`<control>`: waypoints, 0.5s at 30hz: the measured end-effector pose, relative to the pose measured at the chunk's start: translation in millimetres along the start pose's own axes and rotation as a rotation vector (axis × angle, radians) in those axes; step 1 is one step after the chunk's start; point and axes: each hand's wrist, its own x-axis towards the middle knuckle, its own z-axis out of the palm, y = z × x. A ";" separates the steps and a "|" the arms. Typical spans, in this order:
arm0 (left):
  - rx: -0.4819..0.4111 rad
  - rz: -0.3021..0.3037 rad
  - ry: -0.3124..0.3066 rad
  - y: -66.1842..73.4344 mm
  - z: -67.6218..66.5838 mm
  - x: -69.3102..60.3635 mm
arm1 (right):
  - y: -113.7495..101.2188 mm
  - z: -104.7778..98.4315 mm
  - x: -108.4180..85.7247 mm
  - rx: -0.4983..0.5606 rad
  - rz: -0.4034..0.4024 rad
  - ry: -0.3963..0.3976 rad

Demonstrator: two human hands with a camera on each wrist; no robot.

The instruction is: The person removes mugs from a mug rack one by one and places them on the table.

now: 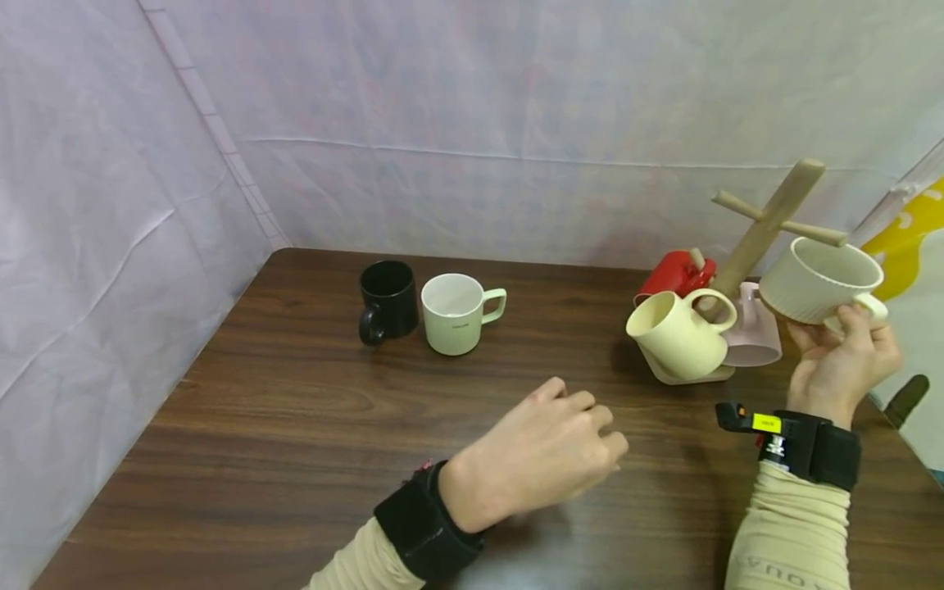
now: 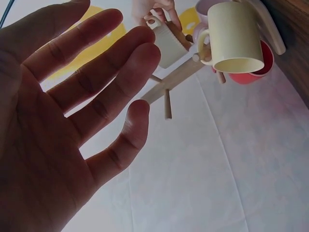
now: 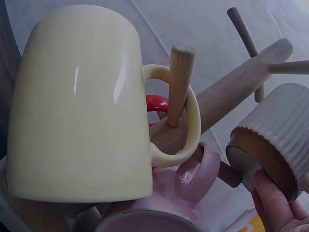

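Observation:
My right hand (image 1: 844, 360) grips a white ribbed mug (image 1: 811, 287) by its handle and lower side, just right of a wooden mug tree (image 1: 770, 213). The mug's rim faces up, close to an upper peg. Seen from the right wrist, fingers touch its brown base (image 3: 264, 157). On the tree hang a pale yellow mug (image 1: 682, 344), a pink mug (image 1: 754, 338) and a red mug (image 1: 667, 277). The yellow mug's handle loops round a peg (image 3: 181, 87). My left hand (image 1: 542, 451) hovers over the table, fingers loosely bent, holding nothing.
A black mug (image 1: 391, 299) and a white mug (image 1: 451, 324) stand side by side on the brown wooden table (image 1: 295, 442), left of the tree. Pale cloth (image 1: 516, 123) hangs behind the table. Something yellow (image 1: 903, 246) shows at the far right.

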 end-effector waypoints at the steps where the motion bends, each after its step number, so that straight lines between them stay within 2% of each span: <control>1: -0.001 0.000 -0.004 -0.7 -0.5 -0.2 | -0.3 0.3 -1.0 0.001 0.001 0.001; 8: -0.034 -0.038 -0.046 -11.7 -2.9 -2.4 | -3.7 5.3 -9.1 0.026 0.002 -0.011; 11: -0.056 -0.062 -0.050 -17.2 -4.8 -4.0 | -5.0 7.7 -12.6 0.045 0.016 -0.020; 15: -0.063 -0.065 -0.041 -20.6 -7.5 -6.8 | -5.5 9.5 -17.0 0.038 0.029 -0.035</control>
